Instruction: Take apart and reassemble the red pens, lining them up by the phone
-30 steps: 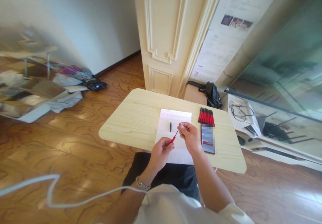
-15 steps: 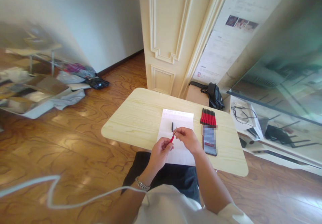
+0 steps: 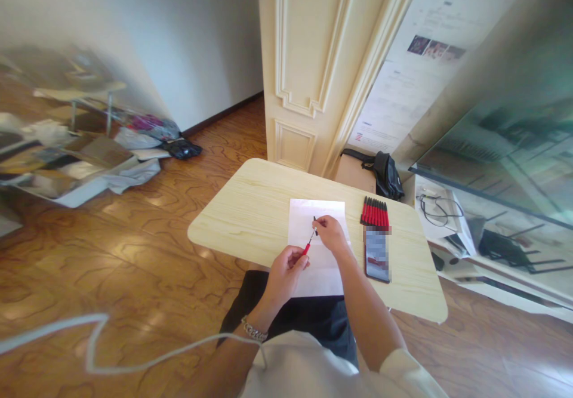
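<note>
My left hand [image 3: 289, 270] is closed around the red barrel [image 3: 307, 249] of a pen. A thin refill [image 3: 311, 235] sticks out of the barrel's upper end, towards my right hand. My right hand [image 3: 330, 233] is above the white sheet of paper [image 3: 320, 270], its fingers pinched on a short black pen part [image 3: 314, 219]. Both ends of that part show past the fingertips. Whether it still touches the paper I cannot tell.
On the right of the pale wooden table [image 3: 237, 207] lies a row of several red-and-black pens [image 3: 375, 213]. A phone [image 3: 376, 258] is just below them. A black bag [image 3: 385, 174] sits behind the table, and a white cable [image 3: 179, 347] crosses on the left.
My right hand has moved up from the barrel's end to the black part, which lay alone on the paper before. The refill now shows in the barrel. The view has shifted slightly.
</note>
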Demonstrator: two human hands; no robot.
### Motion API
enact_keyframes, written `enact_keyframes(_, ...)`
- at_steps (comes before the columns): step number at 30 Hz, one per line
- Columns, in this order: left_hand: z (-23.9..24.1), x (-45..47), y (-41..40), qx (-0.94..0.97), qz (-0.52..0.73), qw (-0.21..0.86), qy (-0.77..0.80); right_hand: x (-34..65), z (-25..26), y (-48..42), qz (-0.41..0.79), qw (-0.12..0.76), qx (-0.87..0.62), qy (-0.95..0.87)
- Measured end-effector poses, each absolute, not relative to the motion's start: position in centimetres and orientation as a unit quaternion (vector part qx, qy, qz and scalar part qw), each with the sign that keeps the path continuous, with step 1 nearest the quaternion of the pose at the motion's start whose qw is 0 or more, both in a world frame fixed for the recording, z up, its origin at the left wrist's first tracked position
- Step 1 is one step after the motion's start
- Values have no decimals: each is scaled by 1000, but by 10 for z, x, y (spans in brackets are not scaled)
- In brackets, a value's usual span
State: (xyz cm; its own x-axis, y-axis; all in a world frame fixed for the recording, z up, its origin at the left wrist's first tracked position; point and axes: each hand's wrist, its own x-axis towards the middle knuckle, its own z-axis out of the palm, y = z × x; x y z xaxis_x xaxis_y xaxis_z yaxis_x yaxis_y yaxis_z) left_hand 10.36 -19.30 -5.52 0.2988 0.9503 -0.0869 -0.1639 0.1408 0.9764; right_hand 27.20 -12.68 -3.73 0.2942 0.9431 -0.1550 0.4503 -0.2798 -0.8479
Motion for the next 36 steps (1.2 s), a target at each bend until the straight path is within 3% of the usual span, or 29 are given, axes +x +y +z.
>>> enact_keyframes(4, -55, 108, -193, 489, 433, 646, 395, 284, -16, -147, 467, 586, -554, -363)
enact_keyframes(9, -51, 117, -195, 509, 417, 649, 382, 287, 13, -165, 480, 666, -475, -318)
enact_keyframes(21, -49, 116, -196, 511, 417, 643, 390, 280, 18, -167, 473, 652, -486, -339)
enact_keyframes(36, -48, 118, -196, 503, 424, 648, 383, 268, 7, -183, 466, 566, -528, -428)
